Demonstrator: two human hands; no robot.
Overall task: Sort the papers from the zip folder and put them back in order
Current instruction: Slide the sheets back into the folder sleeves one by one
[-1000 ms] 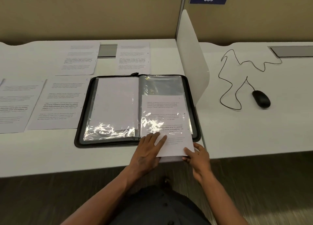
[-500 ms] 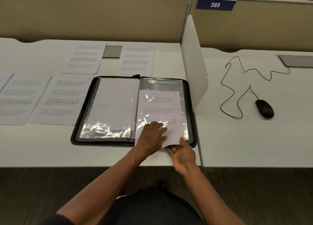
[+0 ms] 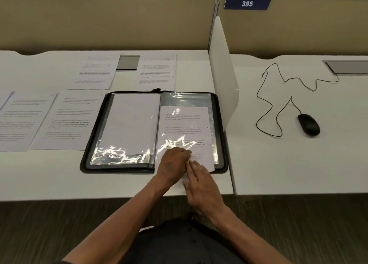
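Printed text on all sheets illegible; leftmost sheet at 9 o'clock cropped; right hand motion-blurred, grip indeterminate

Glossy clear plastic sleeves in the zip folder are glinting just left of the hands, its black edging looking matt like cloth. Matt white paper is lying under the fingers, the smooth desk around them staying dull.

I have one head-worn view, looking forward and steeply down over the desk from close above, partition at the top edge.
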